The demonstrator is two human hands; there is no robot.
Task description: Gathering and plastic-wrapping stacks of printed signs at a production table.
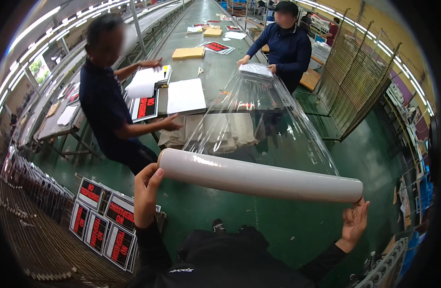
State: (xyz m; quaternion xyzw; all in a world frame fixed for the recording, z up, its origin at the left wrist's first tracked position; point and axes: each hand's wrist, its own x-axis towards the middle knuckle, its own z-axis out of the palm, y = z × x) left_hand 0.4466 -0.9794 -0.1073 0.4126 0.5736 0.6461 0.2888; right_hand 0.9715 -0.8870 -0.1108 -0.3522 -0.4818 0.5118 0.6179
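Observation:
A wide roll of clear stretch film point(260, 177) spans the space before my chest, its right end lower in the picture. My left hand point(146, 192) holds the left end, fingers at the core and thumb on the rim. At the other end my right hand point(353, 221) supports the roll with fingertips at the core; some fingers are hidden. A sheet of film point(278, 133) stretches taut from the roll to a wrapped stack of white sheets point(256, 72). A co-worker in dark blue point(287, 48) grips that stack with both hands at the table's right side.
Another person point(101, 90) stands left with both hands extended near paper stacks point(186, 95). The long table point(224, 64) also bears brown packets point(188, 53) and printed signs. Wire drying racks point(353, 82) stand right; another rack point(37, 230) and signs point(101, 219) are lower left.

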